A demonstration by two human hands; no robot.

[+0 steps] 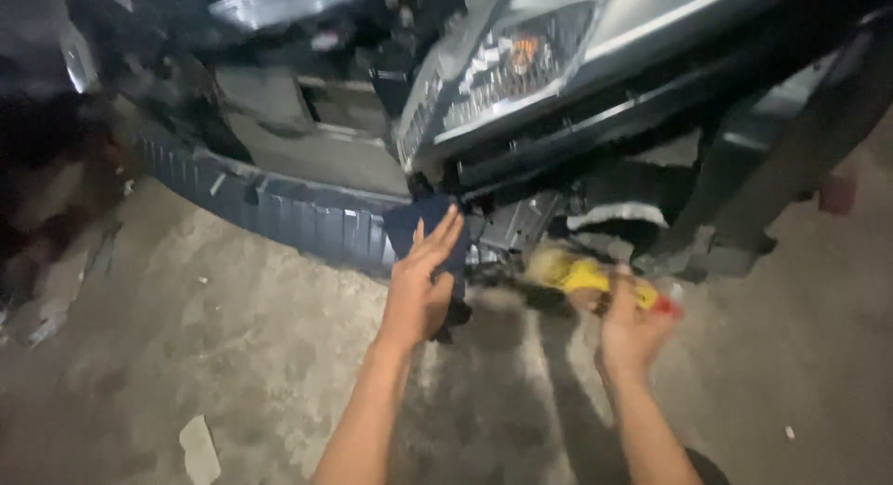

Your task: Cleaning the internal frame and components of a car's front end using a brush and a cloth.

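Nearest, the left hand [420, 290] lies open, fingers spread flat against a loose dark blue bumper piece [428, 234] just below the headlight [507, 71]. The right hand [633, 332], blurred, is closed round a yellow tool [581, 276] with a red tip — lower right of the headlight. It looks like the piece is being steadied for fastening; the next move calls for bringing the tool's tip to the joint. Beyond, the ribbed bumper [279, 211] sags left of the headlight onto stained concrete floor [233, 355] — dim, littered with scraps.
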